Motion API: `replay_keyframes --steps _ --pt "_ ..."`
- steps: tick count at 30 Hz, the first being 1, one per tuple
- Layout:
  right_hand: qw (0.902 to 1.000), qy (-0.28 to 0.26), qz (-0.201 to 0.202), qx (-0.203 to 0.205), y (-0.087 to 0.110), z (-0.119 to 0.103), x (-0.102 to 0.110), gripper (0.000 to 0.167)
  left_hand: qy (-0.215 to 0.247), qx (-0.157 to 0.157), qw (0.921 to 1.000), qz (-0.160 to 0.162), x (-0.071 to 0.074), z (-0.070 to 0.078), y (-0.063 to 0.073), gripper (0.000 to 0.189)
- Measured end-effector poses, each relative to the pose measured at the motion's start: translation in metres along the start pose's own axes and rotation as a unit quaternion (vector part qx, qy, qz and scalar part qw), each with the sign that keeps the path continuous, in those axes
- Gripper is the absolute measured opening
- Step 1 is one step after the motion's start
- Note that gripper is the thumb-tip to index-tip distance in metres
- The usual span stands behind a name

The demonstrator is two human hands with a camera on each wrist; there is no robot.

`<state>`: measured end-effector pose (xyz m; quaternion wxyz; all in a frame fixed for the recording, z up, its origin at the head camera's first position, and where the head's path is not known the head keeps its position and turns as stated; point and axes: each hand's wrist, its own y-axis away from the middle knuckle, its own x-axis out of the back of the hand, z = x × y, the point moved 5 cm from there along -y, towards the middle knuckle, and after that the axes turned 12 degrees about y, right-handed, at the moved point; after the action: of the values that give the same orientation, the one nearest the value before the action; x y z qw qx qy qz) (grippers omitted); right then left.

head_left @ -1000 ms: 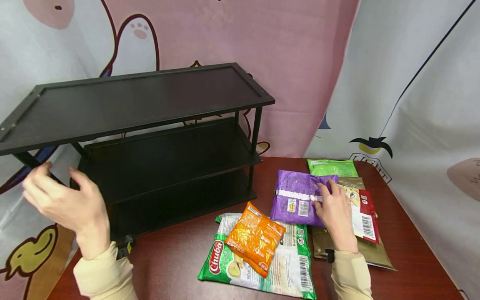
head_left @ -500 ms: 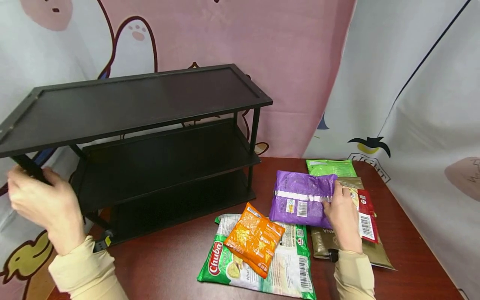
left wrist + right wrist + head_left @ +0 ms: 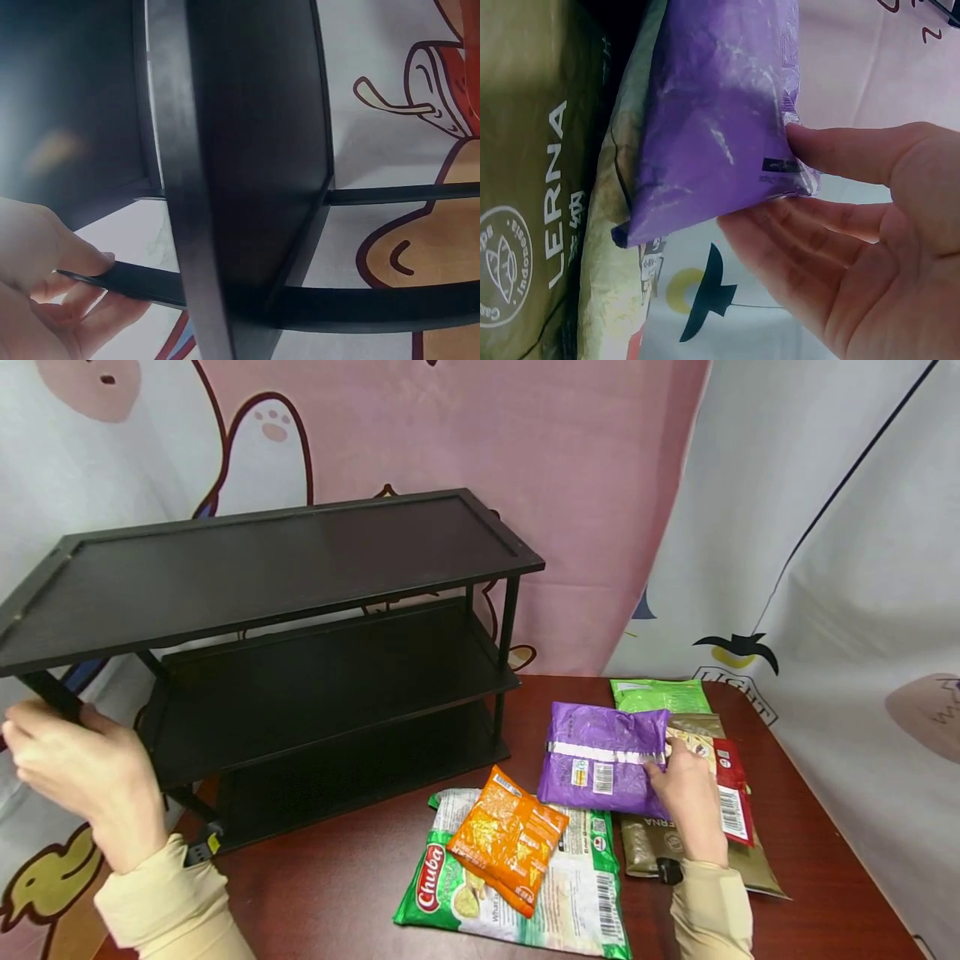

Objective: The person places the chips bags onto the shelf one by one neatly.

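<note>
Left hand (image 3: pixel 90 777) has moved onto a post (image 3: pixel 51 690) of the black rack (image 3: pixel 300 560), curled round it, probably for steadiness; right hand (image 3: pixel 690 789) has slid to the right edge of the purple packet (image 3: pixel 600 756), pinching where fingers reach beneath. Near the far edge of the table (image 3: pixel 322 885), that packet partly hides the brown packet (image 3: pixel 648 847). Left fingertips escape the head view.

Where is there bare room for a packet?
All three boards of the black rack, where visible; also the table between it and the Chuba bag. Crowded: the right, where the purple packet, red packet, gold packet and lime packet cluster.
</note>
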<state>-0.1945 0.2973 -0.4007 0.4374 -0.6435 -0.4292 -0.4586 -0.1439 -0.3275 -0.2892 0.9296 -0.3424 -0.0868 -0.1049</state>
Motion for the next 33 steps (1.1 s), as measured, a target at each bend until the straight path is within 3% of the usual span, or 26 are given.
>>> replay_keyframes --steps 15,21,27,33 --pt "0.9968 -0.067 0.038 0.020 -0.002 -0.006 0.007 0.036 -0.004 0.001 1.0000 -0.001 -0.001 -0.002 0.000 0.042" --pt "0.9919 -0.104 0.073 0.001 -0.003 -0.008 0.014 0.032 -0.002 0.002 1.0000 0.003 -0.001 -0.004 0.001 0.043" --pt "0.9817 -0.133 0.125 -0.055 -0.003 -0.004 0.028 0.030 -0.001 0.001 1.0000 0.007 -0.001 -0.004 0.001 0.042" --pt "0.9577 -0.168 0.207 -0.108 -0.001 0.001 0.044 0.033 0.000 0.000 0.9999 0.014 -0.001 -0.003 0.001 0.041"
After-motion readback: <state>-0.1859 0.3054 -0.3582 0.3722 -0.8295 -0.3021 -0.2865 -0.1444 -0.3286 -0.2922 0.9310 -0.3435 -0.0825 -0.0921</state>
